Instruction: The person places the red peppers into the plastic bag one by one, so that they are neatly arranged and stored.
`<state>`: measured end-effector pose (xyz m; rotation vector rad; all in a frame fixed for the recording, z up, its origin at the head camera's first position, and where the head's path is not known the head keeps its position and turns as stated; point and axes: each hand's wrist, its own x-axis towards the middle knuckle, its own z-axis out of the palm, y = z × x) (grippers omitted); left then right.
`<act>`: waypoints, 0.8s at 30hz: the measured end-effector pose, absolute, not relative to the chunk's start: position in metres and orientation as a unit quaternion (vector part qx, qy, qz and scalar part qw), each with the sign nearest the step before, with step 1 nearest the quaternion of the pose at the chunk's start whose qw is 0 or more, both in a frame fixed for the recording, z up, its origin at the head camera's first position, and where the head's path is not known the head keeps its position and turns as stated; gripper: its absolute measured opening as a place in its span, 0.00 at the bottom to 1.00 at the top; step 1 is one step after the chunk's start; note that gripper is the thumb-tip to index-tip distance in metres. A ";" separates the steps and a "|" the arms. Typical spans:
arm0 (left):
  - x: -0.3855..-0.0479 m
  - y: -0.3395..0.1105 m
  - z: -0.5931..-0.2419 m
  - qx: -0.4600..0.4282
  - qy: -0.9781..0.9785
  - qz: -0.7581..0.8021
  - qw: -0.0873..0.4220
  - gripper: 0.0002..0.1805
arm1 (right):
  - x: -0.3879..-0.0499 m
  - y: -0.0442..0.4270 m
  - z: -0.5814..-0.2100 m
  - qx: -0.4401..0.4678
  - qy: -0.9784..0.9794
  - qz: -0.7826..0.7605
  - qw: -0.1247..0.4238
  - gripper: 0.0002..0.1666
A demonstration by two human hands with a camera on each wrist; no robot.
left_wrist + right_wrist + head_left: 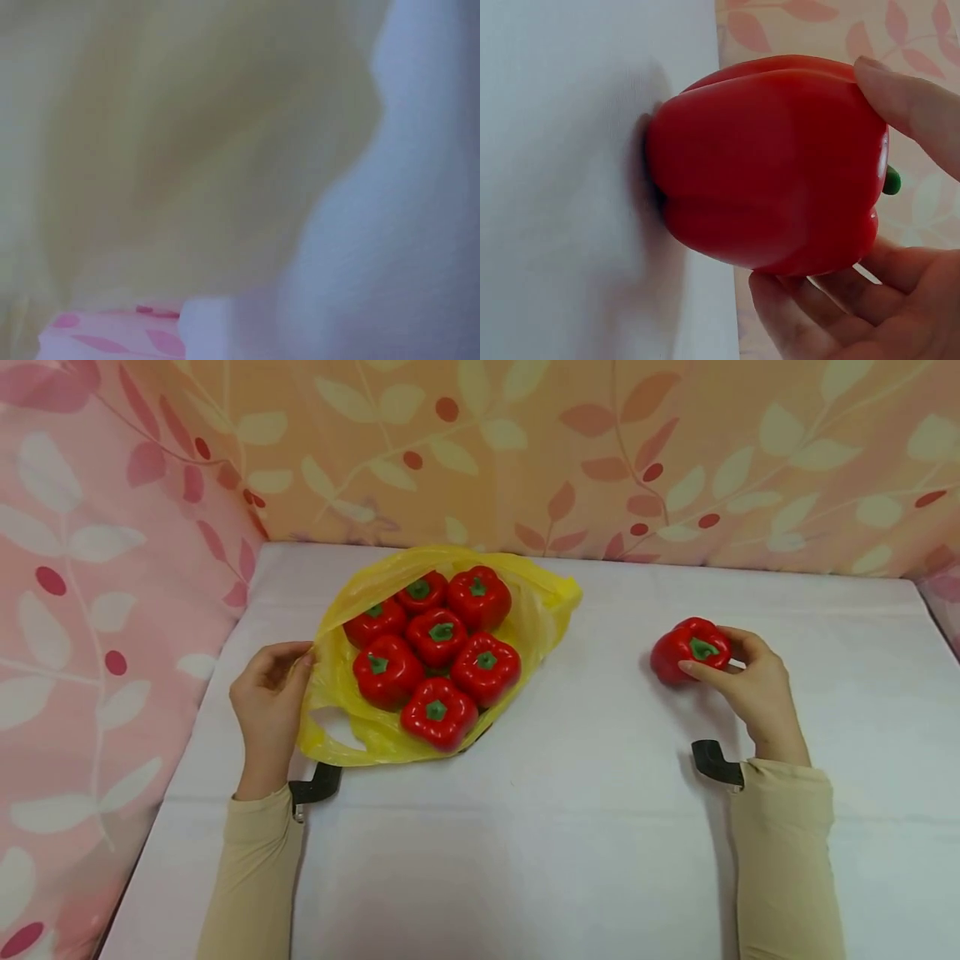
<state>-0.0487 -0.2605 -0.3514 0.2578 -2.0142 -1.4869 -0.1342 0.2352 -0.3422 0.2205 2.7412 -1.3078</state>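
A yellow plastic bag (553,606) lies on its side with its mouth spread wide, and several red bell peppers (438,714) with green stems sit inside it. My left hand (272,697) pinches the bag's left rim between thumb and fingers. In the left wrist view the blurred yellow bag (202,150) covers most of the picture and hides the fingers. Off to the right, my right hand (753,689) grips a single red bell pepper (671,658). Thumb and fingers hold it on opposite sides in the right wrist view, and the pepper's (772,165) base is at the tabletop.
A white cloth covers the table (525,860). Behind it hangs an orange leaf-patterned curtain (525,460), with a pink one (67,652) along the left side. Black camera mounts (716,764) stick out from both wrists near the tabletop.
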 end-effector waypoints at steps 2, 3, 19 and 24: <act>-0.048 -0.260 -0.351 0.099 -0.765 -0.556 0.308 0.07 | -0.134 0.233 -0.342 0.067 0.898 -0.432 0.050 0.46; -0.048 -0.260 -0.351 0.099 -0.766 -0.555 0.309 0.07 | -0.134 0.231 -0.341 0.064 0.897 -0.434 0.051 0.46; -0.051 -0.257 -0.351 0.094 -0.760 -0.567 0.304 0.08 | -0.120 0.194 -0.319 -0.005 0.878 -0.474 0.067 0.41; -0.050 -0.256 -0.350 0.100 -0.765 -0.561 0.299 0.07 | -0.113 0.181 -0.314 -0.041 0.874 -0.479 0.074 0.40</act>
